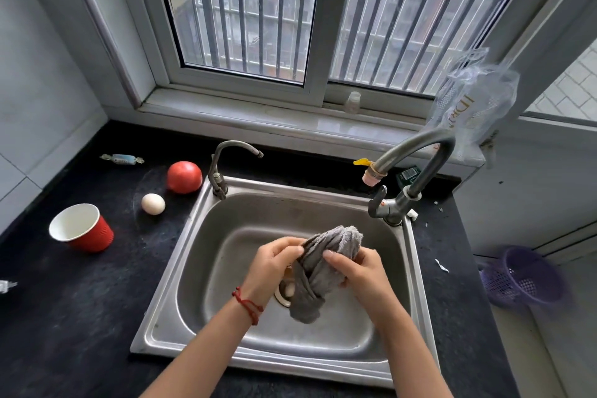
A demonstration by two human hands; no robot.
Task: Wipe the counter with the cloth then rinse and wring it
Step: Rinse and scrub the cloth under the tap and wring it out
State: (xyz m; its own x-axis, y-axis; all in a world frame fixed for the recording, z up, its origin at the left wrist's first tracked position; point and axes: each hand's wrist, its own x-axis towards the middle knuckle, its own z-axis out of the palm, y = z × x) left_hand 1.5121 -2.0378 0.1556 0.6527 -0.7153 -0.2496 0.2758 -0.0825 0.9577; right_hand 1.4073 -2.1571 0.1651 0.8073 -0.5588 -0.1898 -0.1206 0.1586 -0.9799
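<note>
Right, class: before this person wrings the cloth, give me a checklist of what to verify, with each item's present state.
1. Both hands grip the grey terry cloth: left hand and right hand closed on it, ok.
2. Cloth over the steel sink: ok.
3. Cloth already twisted: ok.
4. Tall curved tap shut off: no stream visible, ok.
5. Drain free: partly hidden, cannot tell.

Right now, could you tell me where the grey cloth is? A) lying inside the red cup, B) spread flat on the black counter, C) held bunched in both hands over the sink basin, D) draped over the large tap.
C: the grey cloth is bunched and gripped between the left hand and the right hand, hanging above the steel sink.
</note>
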